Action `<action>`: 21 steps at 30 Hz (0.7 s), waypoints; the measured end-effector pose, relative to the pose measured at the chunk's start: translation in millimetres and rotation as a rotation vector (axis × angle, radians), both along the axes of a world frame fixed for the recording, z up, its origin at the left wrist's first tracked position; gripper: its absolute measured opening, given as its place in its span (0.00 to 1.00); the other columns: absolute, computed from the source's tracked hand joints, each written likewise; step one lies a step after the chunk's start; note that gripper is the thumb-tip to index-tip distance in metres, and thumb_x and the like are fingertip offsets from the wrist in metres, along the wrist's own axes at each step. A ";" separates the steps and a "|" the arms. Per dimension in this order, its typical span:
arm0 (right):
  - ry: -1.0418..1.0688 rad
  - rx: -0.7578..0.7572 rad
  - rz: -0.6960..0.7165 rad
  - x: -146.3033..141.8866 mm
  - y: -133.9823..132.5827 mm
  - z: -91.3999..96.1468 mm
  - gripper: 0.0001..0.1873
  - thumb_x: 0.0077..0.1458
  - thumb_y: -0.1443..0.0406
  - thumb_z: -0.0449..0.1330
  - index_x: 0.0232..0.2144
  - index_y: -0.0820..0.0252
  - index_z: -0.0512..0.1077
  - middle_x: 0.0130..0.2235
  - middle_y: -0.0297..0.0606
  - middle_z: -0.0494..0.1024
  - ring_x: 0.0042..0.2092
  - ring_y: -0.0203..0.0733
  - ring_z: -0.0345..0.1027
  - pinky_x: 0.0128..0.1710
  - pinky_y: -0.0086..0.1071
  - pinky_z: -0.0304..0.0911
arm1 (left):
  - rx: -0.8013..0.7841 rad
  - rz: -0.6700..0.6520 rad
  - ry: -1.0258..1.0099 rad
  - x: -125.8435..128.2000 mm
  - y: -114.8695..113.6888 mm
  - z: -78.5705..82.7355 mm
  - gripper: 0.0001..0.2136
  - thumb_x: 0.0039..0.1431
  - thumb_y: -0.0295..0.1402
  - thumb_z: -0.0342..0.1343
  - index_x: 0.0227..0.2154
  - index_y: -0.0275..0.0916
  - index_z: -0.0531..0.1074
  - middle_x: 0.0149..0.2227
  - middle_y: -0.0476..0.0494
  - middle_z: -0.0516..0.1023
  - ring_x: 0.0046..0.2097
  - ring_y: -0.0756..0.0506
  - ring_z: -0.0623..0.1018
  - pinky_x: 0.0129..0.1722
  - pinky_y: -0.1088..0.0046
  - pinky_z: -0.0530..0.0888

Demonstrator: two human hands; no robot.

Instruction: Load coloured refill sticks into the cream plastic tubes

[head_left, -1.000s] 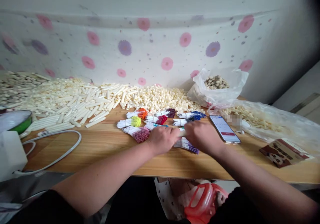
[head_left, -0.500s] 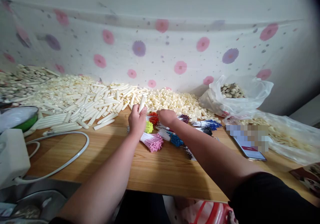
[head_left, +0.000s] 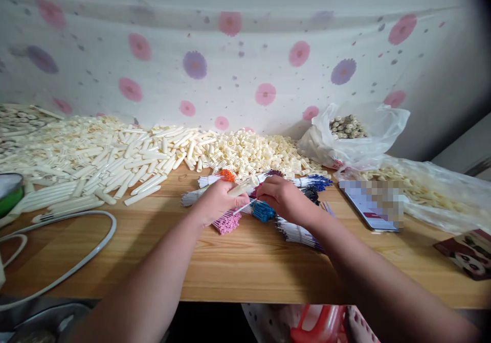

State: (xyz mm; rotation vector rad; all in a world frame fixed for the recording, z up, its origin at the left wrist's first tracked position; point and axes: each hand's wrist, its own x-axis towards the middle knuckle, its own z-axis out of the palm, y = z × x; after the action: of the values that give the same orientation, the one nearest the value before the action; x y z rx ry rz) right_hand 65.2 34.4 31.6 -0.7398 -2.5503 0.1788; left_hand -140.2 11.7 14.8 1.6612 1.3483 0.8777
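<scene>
My left hand [head_left: 216, 200] is closed round a cream plastic tube [head_left: 243, 186] that points right and slightly up. My right hand [head_left: 283, 198] pinches a thin white refill [head_left: 245, 206] whose tip reaches toward the left hand. Both hands hover over bundles of refills with coloured ends: pink [head_left: 227, 223], blue [head_left: 263, 211], orange [head_left: 227, 175], and dark blue [head_left: 317, 182]. Another bundle [head_left: 297, 232] lies under my right wrist.
Behind the hands, heaps of long cream tubes [head_left: 115, 159] and short ribbed pieces [head_left: 253, 151] cover the wooden table [head_left: 245, 266]. A phone [head_left: 368, 205], plastic bags [head_left: 356, 133] of parts and a small box [head_left: 468, 252] lie at the right. A white cable [head_left: 76, 261] loops at the left.
My left hand drew back from the tube heap with a cream tube. My right hand left the bundles holding a thin refill, and the two hands came together.
</scene>
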 end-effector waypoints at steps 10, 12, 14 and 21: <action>0.657 -0.084 -0.115 5.7 -9.4 -30.0 0.13 0.57 0.69 0.56 0.46 0.59 0.69 0.37 0.40 0.75 0.38 0.39 0.68 0.39 0.34 0.65 | -0.065 0.047 -0.237 27.3 -5.3 -3.4 0.06 0.48 0.32 0.60 0.22 0.35 0.71 0.20 0.52 0.69 0.22 0.53 0.67 0.23 0.78 0.63; 0.671 -0.152 -0.104 6.2 -11.5 -30.7 0.13 0.57 0.70 0.54 0.45 0.58 0.70 0.40 0.41 0.75 0.40 0.39 0.69 0.41 0.35 0.66 | -0.063 0.049 -0.272 27.1 -4.6 -3.6 0.07 0.49 0.33 0.60 0.22 0.35 0.71 0.20 0.52 0.70 0.23 0.53 0.67 0.24 0.77 0.64; 0.662 -0.234 -0.062 6.3 -13.2 -30.8 0.12 0.57 0.71 0.53 0.41 0.58 0.72 0.39 0.40 0.76 0.42 0.39 0.70 0.42 0.35 0.66 | -0.054 0.042 -0.292 27.4 -5.0 -4.1 0.08 0.49 0.34 0.60 0.21 0.35 0.72 0.20 0.51 0.70 0.23 0.53 0.68 0.25 0.77 0.65; 0.743 -0.490 -0.099 1.9 -16.1 -30.2 0.08 0.55 0.66 0.57 0.37 0.59 0.74 0.37 0.40 0.79 0.39 0.39 0.72 0.40 0.36 0.68 | -0.050 0.027 -0.309 30.5 -7.0 -7.5 0.10 0.49 0.36 0.61 0.20 0.35 0.71 0.21 0.51 0.70 0.25 0.53 0.68 0.26 0.76 0.64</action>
State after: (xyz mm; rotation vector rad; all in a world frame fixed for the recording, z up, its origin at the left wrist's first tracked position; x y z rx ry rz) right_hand 67.2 18.3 1.4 -0.7803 -1.7635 0.8870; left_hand -109.7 4.7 7.3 1.4046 1.1715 1.0591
